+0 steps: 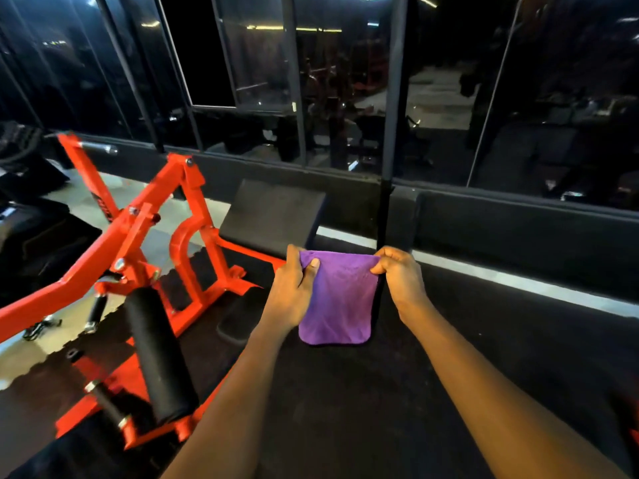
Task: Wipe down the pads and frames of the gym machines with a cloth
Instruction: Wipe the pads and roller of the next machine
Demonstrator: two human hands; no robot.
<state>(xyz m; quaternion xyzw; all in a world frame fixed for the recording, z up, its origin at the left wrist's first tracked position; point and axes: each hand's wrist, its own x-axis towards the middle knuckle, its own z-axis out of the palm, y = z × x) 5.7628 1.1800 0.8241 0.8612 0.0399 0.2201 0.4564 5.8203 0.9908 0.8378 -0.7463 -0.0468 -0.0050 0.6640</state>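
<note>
Left hand [294, 288]: fingers curled, thumb pinching the cloth's upper left corner.
Right hand [401, 274]: fingertips pinching the upper right corner.
Cloth [337, 299]: purple, hanging in the air between both hands, apparently folded double.
Machine frame [138, 216]: orange, left of the hands.
Roller pad [155, 354]: black, on the frame.

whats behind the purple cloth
Black floor matting shows around the purple cloth, pinched by the left hand and right hand. The red frame rail runs behind them; its end is covered.
</note>
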